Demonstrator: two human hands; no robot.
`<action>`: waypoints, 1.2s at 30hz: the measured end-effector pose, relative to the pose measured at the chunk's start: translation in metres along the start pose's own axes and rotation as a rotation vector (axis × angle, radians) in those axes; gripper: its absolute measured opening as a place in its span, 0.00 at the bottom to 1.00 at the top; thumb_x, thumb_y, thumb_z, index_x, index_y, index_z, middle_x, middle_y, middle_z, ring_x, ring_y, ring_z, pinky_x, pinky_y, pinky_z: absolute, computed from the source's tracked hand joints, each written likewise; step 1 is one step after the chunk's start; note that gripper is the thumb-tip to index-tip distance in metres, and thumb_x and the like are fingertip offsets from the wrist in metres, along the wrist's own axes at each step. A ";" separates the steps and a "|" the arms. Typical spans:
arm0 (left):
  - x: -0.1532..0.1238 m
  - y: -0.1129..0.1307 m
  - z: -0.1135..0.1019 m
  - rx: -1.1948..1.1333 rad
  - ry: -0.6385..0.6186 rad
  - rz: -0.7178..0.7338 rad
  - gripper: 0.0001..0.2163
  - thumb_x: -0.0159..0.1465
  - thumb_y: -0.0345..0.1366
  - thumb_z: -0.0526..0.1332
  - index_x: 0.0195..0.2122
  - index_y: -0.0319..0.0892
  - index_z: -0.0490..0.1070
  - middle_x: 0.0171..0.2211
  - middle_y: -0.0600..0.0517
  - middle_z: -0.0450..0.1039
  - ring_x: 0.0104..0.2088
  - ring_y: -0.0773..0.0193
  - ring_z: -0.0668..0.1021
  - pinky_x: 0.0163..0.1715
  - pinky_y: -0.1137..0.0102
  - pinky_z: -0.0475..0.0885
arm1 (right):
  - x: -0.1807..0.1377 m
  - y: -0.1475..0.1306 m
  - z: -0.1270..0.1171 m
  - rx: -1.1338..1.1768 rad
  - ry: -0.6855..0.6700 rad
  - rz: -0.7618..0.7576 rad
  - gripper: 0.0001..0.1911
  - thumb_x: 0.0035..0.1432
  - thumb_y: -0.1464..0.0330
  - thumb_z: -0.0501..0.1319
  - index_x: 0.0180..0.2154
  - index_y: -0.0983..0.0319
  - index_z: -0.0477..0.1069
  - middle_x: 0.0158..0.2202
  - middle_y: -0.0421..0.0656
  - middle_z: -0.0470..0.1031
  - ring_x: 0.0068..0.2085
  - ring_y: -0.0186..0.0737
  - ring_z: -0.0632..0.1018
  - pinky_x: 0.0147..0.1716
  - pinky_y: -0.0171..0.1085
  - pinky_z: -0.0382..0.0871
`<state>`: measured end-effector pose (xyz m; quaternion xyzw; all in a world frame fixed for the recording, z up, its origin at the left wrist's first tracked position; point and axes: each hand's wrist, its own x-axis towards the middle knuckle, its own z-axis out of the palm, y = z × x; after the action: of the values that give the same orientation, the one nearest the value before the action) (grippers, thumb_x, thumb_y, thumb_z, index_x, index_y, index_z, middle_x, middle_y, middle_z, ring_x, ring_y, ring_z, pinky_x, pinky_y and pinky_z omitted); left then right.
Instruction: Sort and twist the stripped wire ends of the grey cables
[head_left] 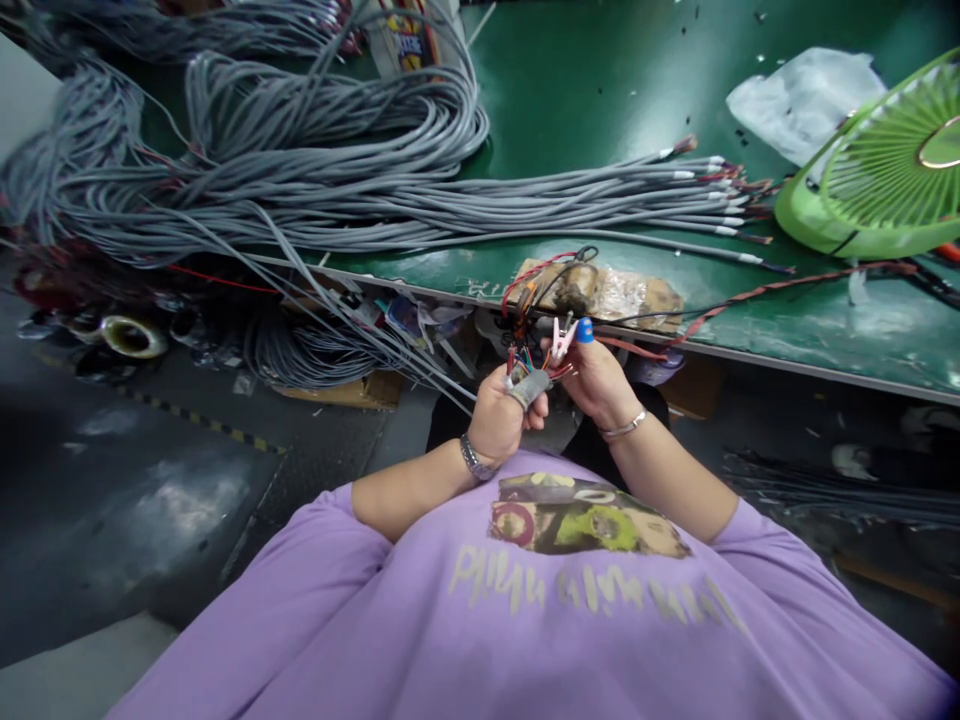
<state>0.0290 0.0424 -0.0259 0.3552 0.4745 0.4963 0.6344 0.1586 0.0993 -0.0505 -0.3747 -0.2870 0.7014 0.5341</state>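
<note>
My left hand [498,418] is closed round a grey cylindrical connector [531,387], from whose end thin coloured wires fan out. Close beside it, my right hand [602,385] pinches a small pink clip [561,342] among the wires. A blue finger cot [584,330] covers the right thumb tip. Just beyond both hands, red, orange and black leads [525,305] hang at a taped cardboard block [622,293] on the bench edge. Grey cables [360,335] slant down from the bench toward my left hand. The fingers partly hide the wire ends.
Long bundles of grey cable [337,195] lie across the green bench [570,90], their stripped ends to the right. A green fan [885,170] and a clear plastic bag [806,100] sit at the right. Coiled cable [300,350] and rolls [133,336] lie beneath the bench on the left.
</note>
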 end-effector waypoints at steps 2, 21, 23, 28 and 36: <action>0.001 -0.001 0.001 0.000 0.007 -0.001 0.18 0.54 0.51 0.67 0.29 0.41 0.64 0.16 0.59 0.68 0.12 0.74 0.67 0.12 0.78 0.57 | 0.001 -0.002 0.004 0.088 0.005 0.081 0.27 0.48 0.43 0.67 0.31 0.61 0.73 0.28 0.40 0.77 0.24 0.31 0.71 0.25 0.33 0.67; -0.001 -0.005 0.000 0.034 0.016 -0.018 0.21 0.54 0.55 0.66 0.29 0.41 0.65 0.17 0.59 0.69 0.12 0.74 0.68 0.12 0.79 0.58 | 0.001 -0.002 0.003 0.271 -0.090 0.156 0.25 0.55 0.43 0.62 0.33 0.59 0.73 0.29 0.39 0.78 0.26 0.32 0.74 0.27 0.33 0.70; -0.004 -0.005 -0.003 0.039 0.014 -0.018 0.21 0.53 0.55 0.66 0.29 0.41 0.65 0.17 0.58 0.69 0.13 0.74 0.68 0.12 0.79 0.58 | -0.002 0.000 0.001 0.261 -0.130 0.167 0.29 0.55 0.39 0.57 0.32 0.59 0.73 0.31 0.40 0.78 0.26 0.33 0.74 0.26 0.34 0.70; -0.009 -0.008 -0.012 0.054 -0.011 -0.014 0.20 0.53 0.52 0.68 0.29 0.41 0.66 0.17 0.59 0.70 0.13 0.74 0.68 0.12 0.78 0.62 | -0.010 0.002 -0.017 0.102 -0.343 0.257 0.34 0.49 0.35 0.58 0.33 0.60 0.75 0.29 0.42 0.78 0.28 0.35 0.76 0.30 0.35 0.74; -0.006 -0.010 -0.016 0.171 -0.102 -0.030 0.14 0.56 0.45 0.67 0.29 0.40 0.67 0.18 0.58 0.70 0.14 0.74 0.69 0.13 0.79 0.61 | -0.021 -0.021 -0.024 -0.232 -0.324 0.245 0.20 0.39 0.57 0.76 0.27 0.64 0.74 0.23 0.38 0.73 0.23 0.30 0.71 0.27 0.33 0.70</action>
<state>0.0159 0.0334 -0.0387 0.4257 0.4875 0.4258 0.6323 0.1926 0.0847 -0.0423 -0.3481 -0.4000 0.7744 0.3452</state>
